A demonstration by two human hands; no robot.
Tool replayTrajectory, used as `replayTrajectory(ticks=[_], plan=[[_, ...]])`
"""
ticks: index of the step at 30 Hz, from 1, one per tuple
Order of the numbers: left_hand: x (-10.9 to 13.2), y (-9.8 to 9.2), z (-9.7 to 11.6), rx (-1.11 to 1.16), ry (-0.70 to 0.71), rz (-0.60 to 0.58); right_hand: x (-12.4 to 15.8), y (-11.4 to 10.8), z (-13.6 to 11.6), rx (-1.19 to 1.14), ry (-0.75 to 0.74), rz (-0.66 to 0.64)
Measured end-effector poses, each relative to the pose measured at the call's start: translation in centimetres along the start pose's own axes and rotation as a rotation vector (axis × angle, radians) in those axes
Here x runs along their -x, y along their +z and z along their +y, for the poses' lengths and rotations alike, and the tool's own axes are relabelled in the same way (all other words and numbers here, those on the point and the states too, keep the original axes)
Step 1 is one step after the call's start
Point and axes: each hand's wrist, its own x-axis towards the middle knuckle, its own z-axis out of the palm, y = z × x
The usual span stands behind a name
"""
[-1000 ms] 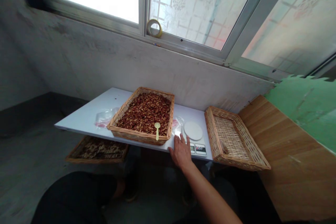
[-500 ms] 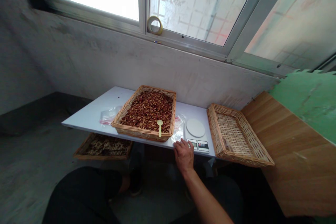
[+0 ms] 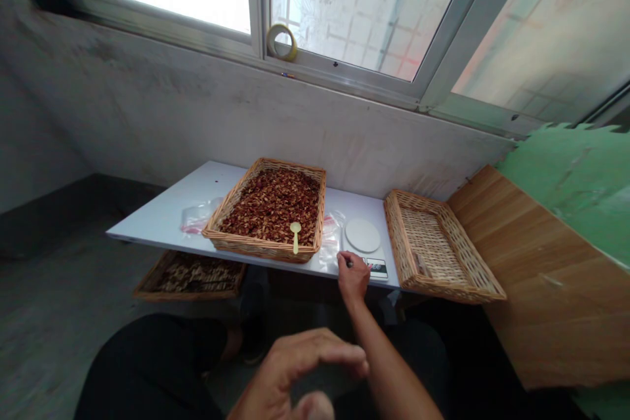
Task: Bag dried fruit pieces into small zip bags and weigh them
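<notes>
Honestly, it looked early to me: dried pieces (image 3: 275, 200) filled the wicker basket (image 3: 258, 249), left hand (image 3: 280, 374) hung half-curled, right hand (image 3: 353, 283) bunched at the kitchen scale (image 3: 363, 236), grip unclear.

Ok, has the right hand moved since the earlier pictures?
Yes. The right hand has shifted rightward against the white scale: it was mostly left of the scale and now overlaps it more.
</notes>
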Motion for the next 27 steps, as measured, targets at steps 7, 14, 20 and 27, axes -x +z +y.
replayTrajectory(ticks=[7,14,20,27], plan=[[-4.0,0.4,-5.9,-0.038,-0.172,0.111,-2.0,-0.3,0.0,-0.143,0.21,-0.005],[-10.4,0.3,-13.9,-0.604,-0.007,0.079,-3.0,-0.4,0.3,-0.353,0.178,-0.015],[-13.7,1.4,-15.0,-0.593,-0.012,0.229,-2.3,-3.4,-1.6,-0.94,0.32,0.022],[-14.4,2.7,-10.2,0.532,-0.289,0.404,2.0,-6.9,-3.7,-1.375,0.517,-0.159]])
